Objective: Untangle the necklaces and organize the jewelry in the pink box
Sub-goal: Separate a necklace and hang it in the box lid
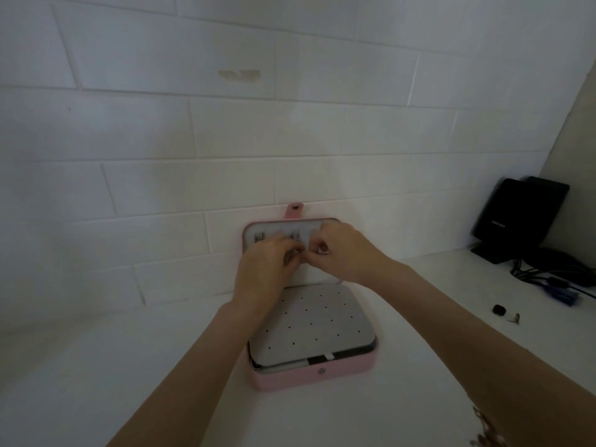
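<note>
My left hand (pixel 264 266) and right hand (pixel 345 250) pinch something small, too blurred to identify, at the pink box's (pixel 309 375) upright lid (pixel 258 229).

**Both hands at the open lid**

I see the pink box (pixel 309 379) open against the white wall (pixel 161 140), its lid (pixel 258 229) upright. My left hand (pixel 264 269) and right hand (pixel 345 253) meet there, fingertips pinched together on something too small to identify.

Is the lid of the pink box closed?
No, the lid stands open against the wall, and both hands work at its inner side.
</note>
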Available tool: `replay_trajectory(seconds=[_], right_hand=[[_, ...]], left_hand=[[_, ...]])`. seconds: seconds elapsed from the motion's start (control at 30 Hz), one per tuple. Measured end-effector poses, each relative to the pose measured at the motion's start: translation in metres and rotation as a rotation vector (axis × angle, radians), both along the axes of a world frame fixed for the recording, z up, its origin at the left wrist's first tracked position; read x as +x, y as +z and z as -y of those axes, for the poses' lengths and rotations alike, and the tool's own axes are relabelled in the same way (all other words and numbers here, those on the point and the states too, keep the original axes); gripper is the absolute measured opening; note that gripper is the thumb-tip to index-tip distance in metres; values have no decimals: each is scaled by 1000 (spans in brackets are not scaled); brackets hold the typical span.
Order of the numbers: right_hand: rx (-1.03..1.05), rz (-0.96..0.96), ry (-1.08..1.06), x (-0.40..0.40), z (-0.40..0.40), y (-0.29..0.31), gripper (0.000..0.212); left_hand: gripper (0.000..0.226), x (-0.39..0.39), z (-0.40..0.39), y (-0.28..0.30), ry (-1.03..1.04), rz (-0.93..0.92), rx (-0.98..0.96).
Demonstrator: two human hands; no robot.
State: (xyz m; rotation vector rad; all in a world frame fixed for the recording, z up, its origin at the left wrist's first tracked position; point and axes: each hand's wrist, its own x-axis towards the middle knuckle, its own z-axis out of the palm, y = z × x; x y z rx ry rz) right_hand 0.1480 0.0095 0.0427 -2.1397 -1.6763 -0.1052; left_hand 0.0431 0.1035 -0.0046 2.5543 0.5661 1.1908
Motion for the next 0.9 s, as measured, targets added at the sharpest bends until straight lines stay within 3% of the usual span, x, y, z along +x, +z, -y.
replay_trajectory(seconds=[0.23,0.4,0.6,0.77,0.9], right_hand=[[122,-126,-55,4,-14,6,18],[288,-281,-165,2,-26,3,20],[368,-455,-220,1,-27,4,19],[390,-592,-268,5,-25,5,27],[382,-595,-330,4,-28,2,26]], left_hand=[[14,-4,-2,4,26,189,-272],[19,4,3,10,230,247,-321],[27,9,5,13,439,126,-155],[37,12,-8,7,404,89,186],[31,12,-14,5,408,83,283]])
